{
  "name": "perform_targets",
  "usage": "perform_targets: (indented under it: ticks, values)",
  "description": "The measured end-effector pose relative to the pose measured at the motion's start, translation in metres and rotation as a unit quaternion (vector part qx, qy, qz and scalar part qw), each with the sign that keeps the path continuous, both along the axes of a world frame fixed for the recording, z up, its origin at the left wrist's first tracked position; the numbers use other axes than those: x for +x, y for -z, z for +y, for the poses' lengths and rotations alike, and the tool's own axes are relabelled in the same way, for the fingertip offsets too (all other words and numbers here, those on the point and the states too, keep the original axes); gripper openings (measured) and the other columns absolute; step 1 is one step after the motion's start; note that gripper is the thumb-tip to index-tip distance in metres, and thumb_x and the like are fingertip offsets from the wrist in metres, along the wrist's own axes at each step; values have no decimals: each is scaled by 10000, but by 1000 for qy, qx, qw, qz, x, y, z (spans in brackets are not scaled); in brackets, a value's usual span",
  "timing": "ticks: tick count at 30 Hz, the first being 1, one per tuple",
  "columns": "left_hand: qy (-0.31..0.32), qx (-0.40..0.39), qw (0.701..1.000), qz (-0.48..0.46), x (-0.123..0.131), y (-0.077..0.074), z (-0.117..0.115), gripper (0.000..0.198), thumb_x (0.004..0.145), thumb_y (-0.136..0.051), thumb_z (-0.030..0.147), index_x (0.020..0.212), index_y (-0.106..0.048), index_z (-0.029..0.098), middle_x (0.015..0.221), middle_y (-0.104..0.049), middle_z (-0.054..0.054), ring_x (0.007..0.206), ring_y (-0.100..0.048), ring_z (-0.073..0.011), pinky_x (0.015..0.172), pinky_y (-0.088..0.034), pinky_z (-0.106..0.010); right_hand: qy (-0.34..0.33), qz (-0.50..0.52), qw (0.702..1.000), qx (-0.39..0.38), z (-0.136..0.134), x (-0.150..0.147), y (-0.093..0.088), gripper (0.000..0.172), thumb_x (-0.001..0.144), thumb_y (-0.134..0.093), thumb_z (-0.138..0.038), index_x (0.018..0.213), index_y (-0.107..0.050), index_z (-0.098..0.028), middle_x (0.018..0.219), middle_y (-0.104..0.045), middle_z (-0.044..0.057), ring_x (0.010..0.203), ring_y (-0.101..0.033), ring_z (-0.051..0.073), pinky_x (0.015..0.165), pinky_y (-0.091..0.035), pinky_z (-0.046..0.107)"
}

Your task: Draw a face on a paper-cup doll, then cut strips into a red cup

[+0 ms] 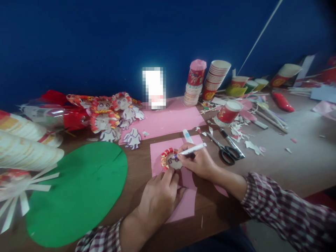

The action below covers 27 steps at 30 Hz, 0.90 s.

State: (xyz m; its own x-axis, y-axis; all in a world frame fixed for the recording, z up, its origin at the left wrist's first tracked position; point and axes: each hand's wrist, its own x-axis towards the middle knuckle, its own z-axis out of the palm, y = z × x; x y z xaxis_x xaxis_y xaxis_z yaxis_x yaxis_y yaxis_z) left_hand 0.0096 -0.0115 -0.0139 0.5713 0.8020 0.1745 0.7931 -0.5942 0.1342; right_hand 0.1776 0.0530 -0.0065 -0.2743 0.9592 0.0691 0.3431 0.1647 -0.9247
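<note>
We had the paper face (176, 166) flat on the small pink sheet (155, 147), in front of the person and between both hands. Right hand (201, 162): fingers closed round a white marker (194, 149), gripped low, tip at the face near the drawn eyes. Left hand (160, 190): fingers bent, fingertips down at the face's lower edge; we couldn't tell whether they pinched it or only pressed. We judged the face very light, card-thin, stiff enough to lie flat but easy to crease or skid. The red-and-yellow rim (165, 159) looked like rolled paper, likely crushable and maybe only lightly stuck, so we'd have taken hold by the plain lower edge and kept off the rolls and any possibly wet ink. The marker seemed light, rigid, smooth, best held near the tip. Nearby we noted scissors (226, 155) to the right, body cut-outs (132, 139) and finished-looking doll heads (122, 101) to the left.
</note>
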Motion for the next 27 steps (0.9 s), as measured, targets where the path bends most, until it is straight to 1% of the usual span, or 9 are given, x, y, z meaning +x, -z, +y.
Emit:
perform_targets:
  ticks: [11, 14, 16, 18, 20, 23, 27]
  values:
    - [3, -2, 1000, 4, 0, -1, 0, 281, 845, -520, 335, 1031, -580, 134, 949, -602, -99, 747, -612, -230, 626, -555, -384, -3, -18, 1000, 14, 0, 1, 0, 90, 788, -557, -243, 767, -574, -157, 600, -506, -26, 505, -402, 79, 468, -329, 214]
    - [4, 4, 1000, 6, 0, -1, 0, 276, 856, -500, 345, 1013, -585, 136, 955, -602, -105, 746, -611, -219, 634, -554, -366, -4, 7, 1000, 2, 0, 0, 1, 70, 777, -561, -225, 741, -565, -165, 608, -514, -24, 511, -426, 79, 471, -346, 211]
    - [4, 6, 1000, 6, 0, -1, 0, 262, 859, -492, 344, 987, -592, 138, 958, -603, -108, 741, -610, -215, 634, -554, -362, 2, 38, 999, -21, 1, 1, 2, 65, 781, -560, -230, 752, -548, -173, 585, -499, -37, 480, -427, 73, 442, -345, 205]
    - [4, 1, 1000, 3, 0, -1, 0, 254, 856, -499, 334, 983, -595, 137, 967, -604, -109, 746, -612, -219, 640, -556, -373, 6, 64, 997, -34, 2, 2, 4, 64, 792, -555, -235, 770, -530, -180, 568, -490, -47, 451, -422, 67, 416, -342, 200]
    - [2, -10, 1000, 2, 0, -2, 0, 259, 851, -512, 329, 1003, -595, 136, 969, -606, -105, 752, -613, -229, 642, -558, -391, 3, 75, 997, -32, 3, 4, 4, 56, 799, -551, -223, 774, -521, -184, 563, -496, -49, 441, -424, 63, 411, -348, 198]
    - [0, -21, 1000, 5, 1, -2, 1, 261, 849, -519, 329, 1013, -597, 142, 971, -608, -101, 751, -614, -235, 631, -559, -401, -5, 98, 995, -26, 1, 7, 1, 46, 804, -540, -204, 776, -509, -187, 557, -493, -52, 446, -436, 65, 419, -368, 201]
    - [-5, -24, 1000, 3, 1, -2, 0, 269, 850, -521, 330, 1023, -596, 139, 1018, -605, -108, 787, -620, -233, 667, -562, -397, 4, 137, 990, -32, -3, 12, -7, 57, 820, -533, -228, 810, -518, -174, 556, -480, -54, 456, -455, 73, 430, -396, 211]
